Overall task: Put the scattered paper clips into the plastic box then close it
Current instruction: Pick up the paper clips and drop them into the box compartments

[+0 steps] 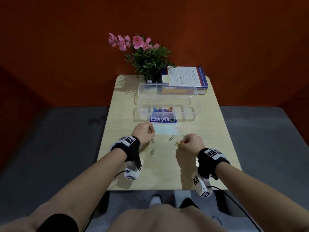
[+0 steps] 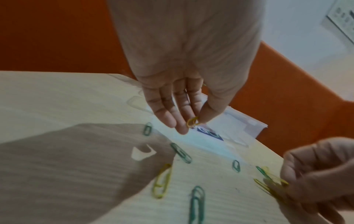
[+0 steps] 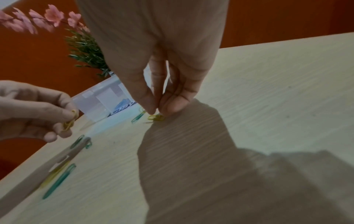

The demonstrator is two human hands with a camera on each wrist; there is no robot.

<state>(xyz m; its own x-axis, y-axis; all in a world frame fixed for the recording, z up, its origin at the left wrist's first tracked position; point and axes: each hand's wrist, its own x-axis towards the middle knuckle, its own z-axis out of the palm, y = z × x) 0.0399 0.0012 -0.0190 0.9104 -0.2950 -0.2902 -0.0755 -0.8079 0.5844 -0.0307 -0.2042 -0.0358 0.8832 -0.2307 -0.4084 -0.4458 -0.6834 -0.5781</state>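
Note:
The clear plastic box [image 1: 189, 114] lies open across the middle of the table, its lid [image 1: 167, 89] tipped back; several coloured clips sit in its left compartments. My left hand [image 2: 193, 125] hovers just in front of the box and pinches a yellow paper clip [image 2: 192, 122] between thumb and finger. My right hand [image 3: 158, 112], low over the table to the right, pinches a small bunch of yellow clips [image 3: 157, 117]. Loose green clips [image 1: 171, 138] and one yellow clip [image 2: 161, 181] lie on the table between and before the hands.
A potted plant with pink flowers [image 1: 147, 54] and stacked books [image 1: 185, 77] stand behind the box at the far edge. A blue "ClayGo" label [image 1: 163, 119] and a pale sheet [image 1: 167, 130] lie under and before the box. The wooden table [image 1: 209, 131] is narrow, with floor on both sides.

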